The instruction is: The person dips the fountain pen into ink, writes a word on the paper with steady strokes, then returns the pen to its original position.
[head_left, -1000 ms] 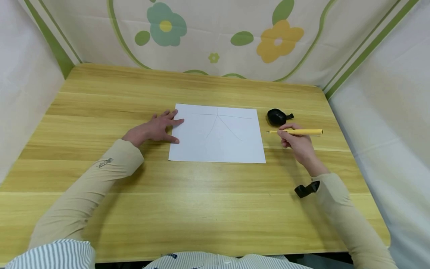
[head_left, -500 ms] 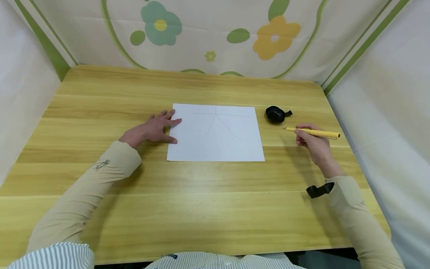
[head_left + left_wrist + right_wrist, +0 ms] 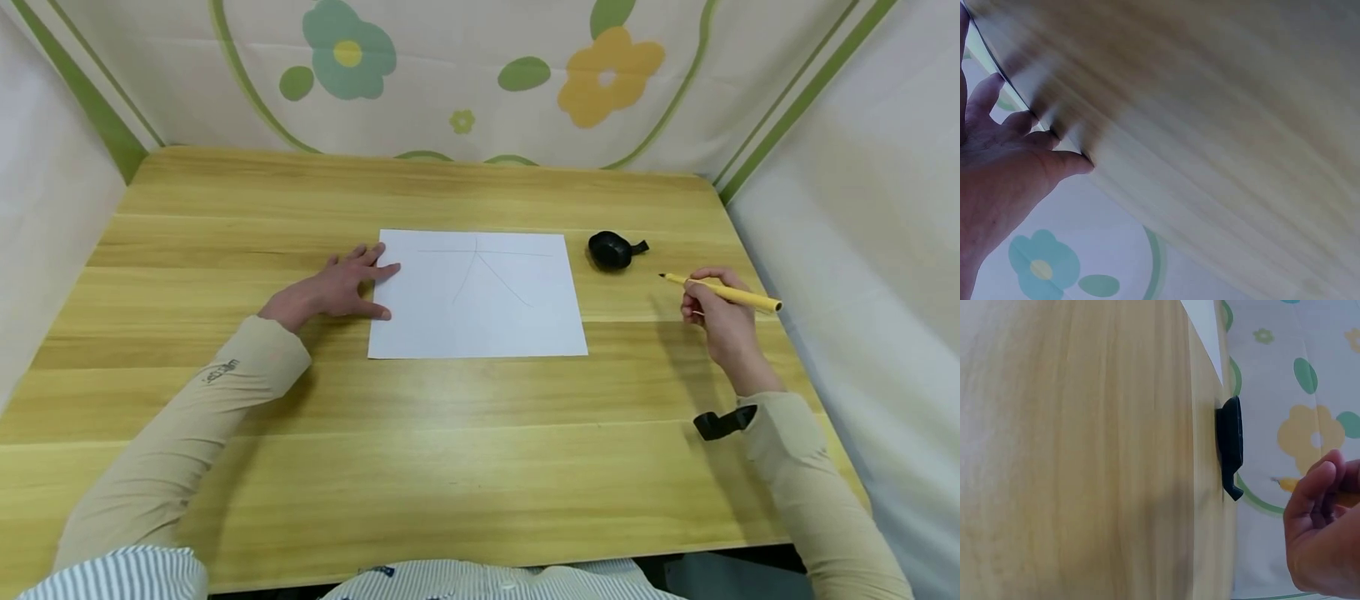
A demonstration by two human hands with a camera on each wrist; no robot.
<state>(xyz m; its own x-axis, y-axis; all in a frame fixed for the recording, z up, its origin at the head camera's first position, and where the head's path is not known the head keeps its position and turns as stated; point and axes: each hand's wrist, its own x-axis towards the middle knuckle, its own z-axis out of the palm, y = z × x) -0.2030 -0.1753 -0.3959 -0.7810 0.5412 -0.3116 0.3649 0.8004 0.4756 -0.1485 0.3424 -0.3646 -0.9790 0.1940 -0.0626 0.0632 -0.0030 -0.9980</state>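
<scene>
A white sheet of paper (image 3: 480, 329) lies on the wooden table, with thin drawn lines near its top: one across, a short upright one and two slanting down. Spread fingers of my left hand (image 3: 337, 287) rest at the sheet's left edge, thumb and forefinger on the paper. Right of the sheet, my right hand (image 3: 723, 321) pinches a yellow pen (image 3: 738, 295), its dark tip pointing left, raised over the table. Behind the pen tip sits a small black pan-shaped dish (image 3: 610, 251) with a short handle. In the right wrist view the fingers (image 3: 1319, 487) partly cover the pen.
The wooden table (image 3: 420, 467) runs up to a flower-printed cloth (image 3: 420, 125) at the back. White cloth (image 3: 855, 250) hangs along the right side, and also on the left. A black strap (image 3: 723, 423) sticks out at the right cuff.
My right hand has moved rightward with the pen, away from the paper and past the black dish. The left hand stays on the sheet; the whole view has shifted slightly.
</scene>
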